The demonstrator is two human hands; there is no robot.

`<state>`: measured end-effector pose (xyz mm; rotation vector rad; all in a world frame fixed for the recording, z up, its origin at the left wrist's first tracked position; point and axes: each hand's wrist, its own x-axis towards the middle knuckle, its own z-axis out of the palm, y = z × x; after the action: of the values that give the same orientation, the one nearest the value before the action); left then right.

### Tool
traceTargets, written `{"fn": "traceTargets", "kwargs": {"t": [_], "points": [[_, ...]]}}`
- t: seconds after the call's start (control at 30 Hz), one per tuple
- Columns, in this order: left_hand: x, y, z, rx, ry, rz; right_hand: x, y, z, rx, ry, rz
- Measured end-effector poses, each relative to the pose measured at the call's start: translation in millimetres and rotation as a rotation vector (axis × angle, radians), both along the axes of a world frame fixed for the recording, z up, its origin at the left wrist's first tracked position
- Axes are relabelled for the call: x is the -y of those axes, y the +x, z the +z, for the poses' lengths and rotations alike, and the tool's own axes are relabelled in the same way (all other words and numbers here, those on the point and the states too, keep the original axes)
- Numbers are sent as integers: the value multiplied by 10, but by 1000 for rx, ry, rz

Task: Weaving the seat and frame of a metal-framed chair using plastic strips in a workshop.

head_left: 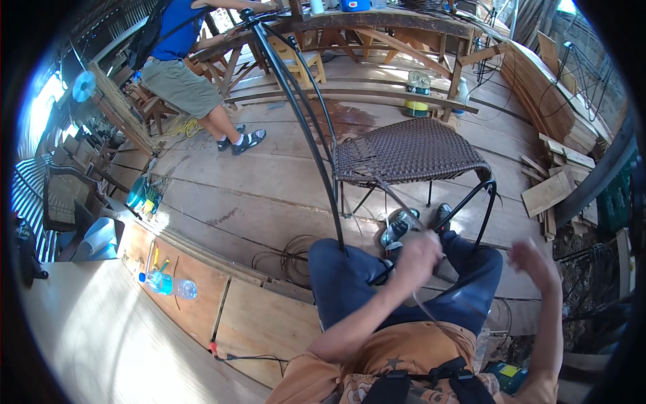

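Note:
A black metal chair frame (324, 145) stands before my knees, its brown woven seat (414, 151) partly filled in, with loose ends at the left side. From the seat's near edge a flat brown weaving strand (398, 200) runs to my left hand (418, 260), which is closed on it above my lap. More of the strand trails below that hand toward my shirt. My right hand (536, 266) is raised to the right of my knee, apart from the chair; motion blurs its fingers.
A plastic water bottle (168, 285) lies on the wooden bench (266, 323) at my left, near small tools. Coiled strands (289, 261) lie on the plank floor. Another person (185, 74) stands at a workbench (404, 23). Wood scraps (552, 192) are piled at right.

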<state>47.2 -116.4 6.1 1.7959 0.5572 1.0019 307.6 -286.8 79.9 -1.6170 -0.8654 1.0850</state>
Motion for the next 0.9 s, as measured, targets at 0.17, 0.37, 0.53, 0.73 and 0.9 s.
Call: {"fn": "traceTargets", "kwargs": {"t": [0.17, 0.37, 0.53, 0.73, 0.9], "points": [[1159, 77, 689, -244, 320, -795, -1827, -884, -206, 55, -116, 602], [1345, 7, 669, -373, 392, -1074, -2247, -1645, -52, -140, -205, 142], [273, -132, 67, -38, -54, -1098, -699, -1328, 544, 386, 5, 499], [-1041, 154, 170, 1058, -1330, -509, 2015, -552, 693, 176, -294, -193], [-1019, 325, 6, 758, -1238, -14, 2709, 731, -507, 953, -680, 151]]}}
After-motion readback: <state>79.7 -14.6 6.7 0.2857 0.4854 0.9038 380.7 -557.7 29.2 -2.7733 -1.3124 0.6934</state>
